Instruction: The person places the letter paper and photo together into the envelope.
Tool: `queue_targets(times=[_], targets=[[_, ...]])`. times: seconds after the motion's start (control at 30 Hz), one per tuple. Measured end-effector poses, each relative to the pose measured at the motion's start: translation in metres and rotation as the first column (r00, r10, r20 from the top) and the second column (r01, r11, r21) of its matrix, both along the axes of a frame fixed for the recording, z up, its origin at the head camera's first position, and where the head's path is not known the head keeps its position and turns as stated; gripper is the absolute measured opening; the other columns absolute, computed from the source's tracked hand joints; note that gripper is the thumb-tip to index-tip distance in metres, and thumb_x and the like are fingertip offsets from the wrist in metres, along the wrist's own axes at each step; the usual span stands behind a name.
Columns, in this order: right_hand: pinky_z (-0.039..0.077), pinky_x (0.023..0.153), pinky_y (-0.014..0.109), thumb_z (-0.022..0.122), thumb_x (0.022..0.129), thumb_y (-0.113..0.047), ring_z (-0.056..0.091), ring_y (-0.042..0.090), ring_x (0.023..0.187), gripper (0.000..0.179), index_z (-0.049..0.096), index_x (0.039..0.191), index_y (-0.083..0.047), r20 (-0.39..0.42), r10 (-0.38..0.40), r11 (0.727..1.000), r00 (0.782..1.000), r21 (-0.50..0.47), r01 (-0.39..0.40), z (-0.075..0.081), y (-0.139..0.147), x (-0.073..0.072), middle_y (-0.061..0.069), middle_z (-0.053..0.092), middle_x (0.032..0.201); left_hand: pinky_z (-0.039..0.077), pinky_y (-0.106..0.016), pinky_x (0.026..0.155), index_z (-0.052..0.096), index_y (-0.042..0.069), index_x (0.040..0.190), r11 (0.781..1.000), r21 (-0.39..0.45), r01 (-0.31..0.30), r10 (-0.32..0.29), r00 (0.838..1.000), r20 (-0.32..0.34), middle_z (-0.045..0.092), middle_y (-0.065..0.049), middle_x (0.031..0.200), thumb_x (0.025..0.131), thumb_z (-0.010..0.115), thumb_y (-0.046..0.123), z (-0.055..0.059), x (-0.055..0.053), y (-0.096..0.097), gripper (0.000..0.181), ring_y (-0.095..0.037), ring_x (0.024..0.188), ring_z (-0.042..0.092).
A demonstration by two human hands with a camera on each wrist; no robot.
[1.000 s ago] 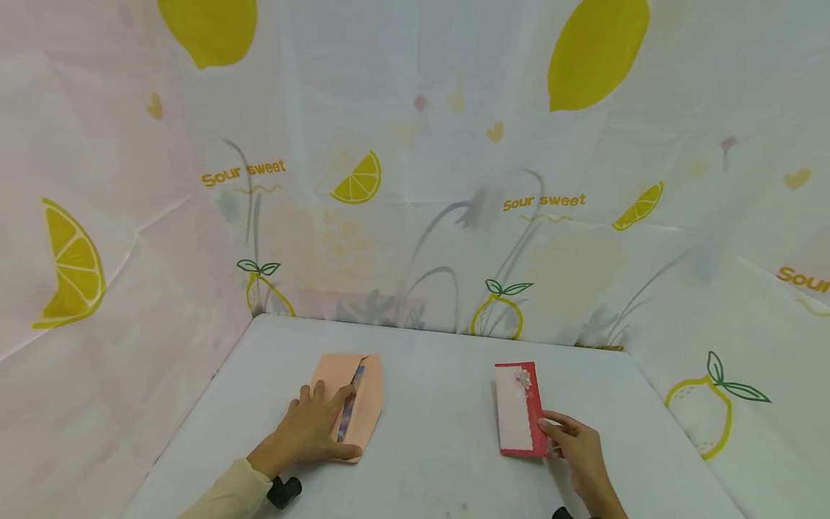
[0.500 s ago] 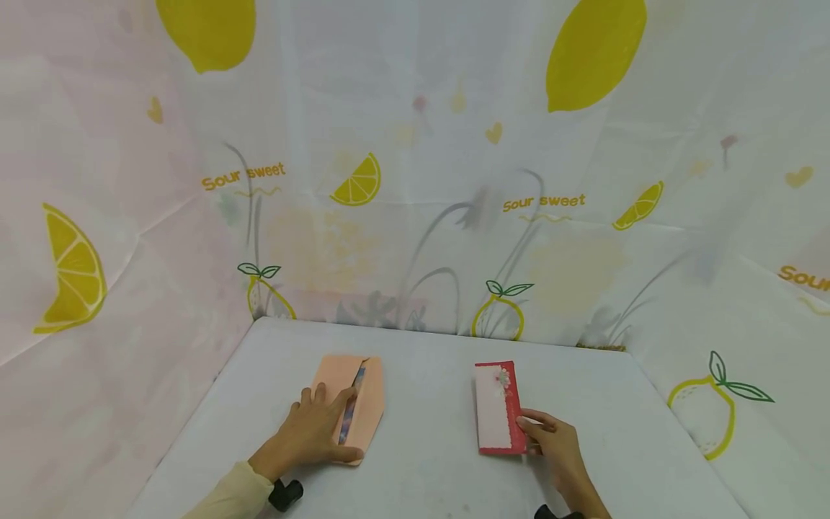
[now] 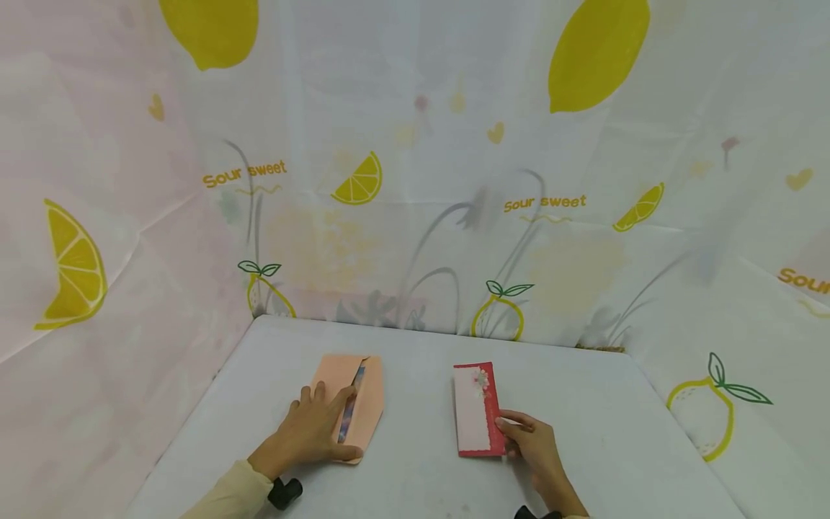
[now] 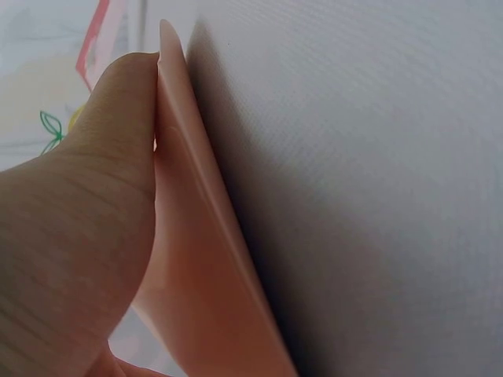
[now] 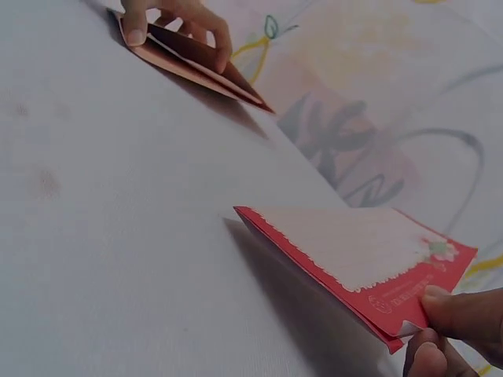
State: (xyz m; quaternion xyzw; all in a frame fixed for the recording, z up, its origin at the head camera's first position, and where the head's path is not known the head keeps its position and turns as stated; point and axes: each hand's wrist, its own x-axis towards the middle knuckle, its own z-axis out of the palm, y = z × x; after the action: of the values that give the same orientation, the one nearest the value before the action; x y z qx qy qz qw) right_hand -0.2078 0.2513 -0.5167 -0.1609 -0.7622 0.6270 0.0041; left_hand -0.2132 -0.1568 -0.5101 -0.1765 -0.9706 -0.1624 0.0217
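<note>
On the left of the table lies a peach envelope point(image 3: 369, 389), with a blue-purple strip showing in its slit. My left hand point(image 3: 311, 425) rests over it from above, fingers spread, the thumb at its near edge and the index fingertip by the slit. In the left wrist view the thumb presses at the edge of the envelope point(image 4: 204, 259). My right hand point(image 3: 532, 440) pinches the lower right edge of a red and pale pink card point(image 3: 472, 411) with a flower print. The right wrist view shows the card point(image 5: 346, 243) tilted above the table, thumb on its red border.
A white table point(image 3: 415, 404) spreads between and around the hands. Behind it and at both sides hang cloth walls point(image 3: 415, 238) with a lemon print. Black bands point(image 3: 285, 493) sit at the wrists.
My right hand has carried the red card steadily to the left, nearer the envelope. The left hand and the envelope have stayed in place.
</note>
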Motion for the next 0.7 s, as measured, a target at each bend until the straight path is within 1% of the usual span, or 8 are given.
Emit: queue_targets(times=[0.2,0.43,0.7], targets=[[0.045,0.052,0.024,0.082,0.09,-0.023,0.06,0.014,0.062,0.041,0.072,0.122,0.002,0.003,0.031,0.999,1.0,-0.017,-0.031,0.0,-0.013,-0.001,0.006,0.073,0.084,0.045,-0.062,0.078,0.049,0.024,0.149,1.0,0.002,0.0,0.0,1.0,-0.003,0.048,-0.032,0.13,0.062,0.078,0.083,0.0,0.0,0.0,0.11,-0.047,0.102,0.048],[0.045,0.053,0.024,0.082,0.09,-0.027,0.061,0.014,0.066,0.044,0.072,0.123,0.0,0.021,0.081,0.996,0.996,-0.043,-0.08,-0.002,-0.031,-0.002,0.006,0.074,0.09,0.045,-0.063,0.078,0.049,0.023,0.149,1.0,0.004,-0.002,0.002,1.0,-0.011,0.048,-0.032,0.13,0.062,0.079,0.082,-0.001,0.0,0.001,0.108,-0.047,0.103,0.048],[0.046,0.054,0.023,0.083,0.089,-0.029,0.063,0.015,0.068,0.045,0.072,0.122,-0.001,0.027,0.12,0.991,0.992,-0.061,-0.119,-0.004,-0.049,-0.005,0.007,0.075,0.094,0.045,-0.065,0.079,0.049,0.023,0.148,1.0,0.008,-0.006,0.006,1.0,0.007,0.048,-0.031,0.128,0.062,0.08,0.081,0.001,0.0,0.001,0.108,-0.049,0.103,0.048]])
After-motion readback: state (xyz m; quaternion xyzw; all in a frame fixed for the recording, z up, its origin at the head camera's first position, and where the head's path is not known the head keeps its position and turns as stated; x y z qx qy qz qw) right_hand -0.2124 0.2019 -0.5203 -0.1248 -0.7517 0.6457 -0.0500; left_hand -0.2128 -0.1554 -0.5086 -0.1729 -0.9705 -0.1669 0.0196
